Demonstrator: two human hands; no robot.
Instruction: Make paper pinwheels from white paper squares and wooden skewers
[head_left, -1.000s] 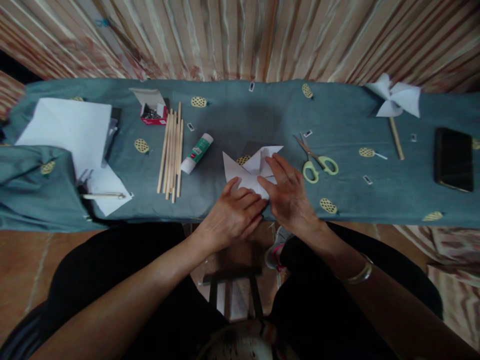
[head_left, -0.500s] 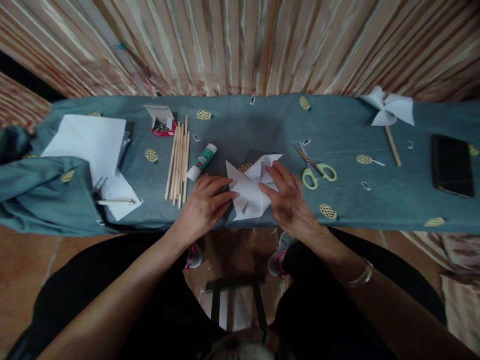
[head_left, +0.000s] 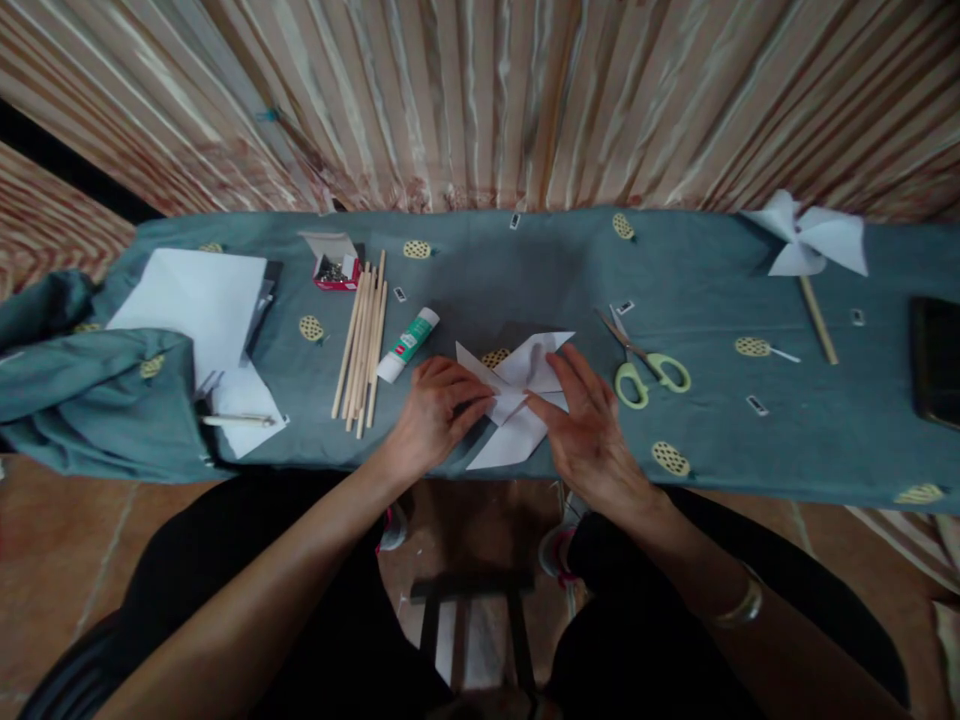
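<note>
A white cut paper square (head_left: pixel 517 400) lies near the front edge of the table with its corners partly folded toward the middle. My left hand (head_left: pixel 435 415) bends one left flap inward, fingers curled on the paper. My right hand (head_left: pixel 589 425) lies over the right side, fingers stretched, fingertips pressing the folded tips at the centre. A glue stick (head_left: pixel 407 344) with a green label rests just left of the paper. Green-handled scissors (head_left: pixel 643 364) lie to its right.
A bundle of wooden sticks (head_left: pixel 363 340) and a small red box of pins (head_left: pixel 335 266) sit left of the glue. White sheets (head_left: pixel 196 300) lie at far left, a finished paper pinwheel (head_left: pixel 808 245) at far right, a dark phone (head_left: pixel 937 360) at the right edge. Teal cloth (head_left: pixel 525 270) covers the table.
My left hand slid left off the paper's middle, then curled back onto a left flap and folded it inward. My right hand stayed pressing the centre. The view tilted slightly.
</note>
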